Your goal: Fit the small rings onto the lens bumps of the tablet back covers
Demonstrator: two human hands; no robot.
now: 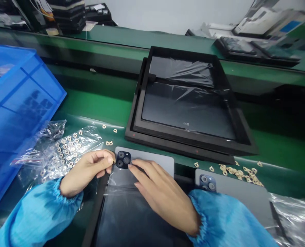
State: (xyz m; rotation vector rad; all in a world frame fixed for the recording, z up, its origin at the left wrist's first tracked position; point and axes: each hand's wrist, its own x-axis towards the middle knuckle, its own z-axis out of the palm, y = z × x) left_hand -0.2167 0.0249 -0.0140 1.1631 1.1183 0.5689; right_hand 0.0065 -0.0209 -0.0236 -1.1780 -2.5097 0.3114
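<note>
Green bench [96, 103]: black trays [193, 138] beyond tablet [147, 156] (right hand [162, 187] overlapping).

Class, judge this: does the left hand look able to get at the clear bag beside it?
Probably yes: the clear bag lies right beside the left hand, and nothing visible blocks the way.

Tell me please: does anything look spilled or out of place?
Perhaps the small rings: many lie scattered beside the right grey device, as if spilled, while others sit in or on a plastic bag. The handled device shows no obvious damage.
</note>
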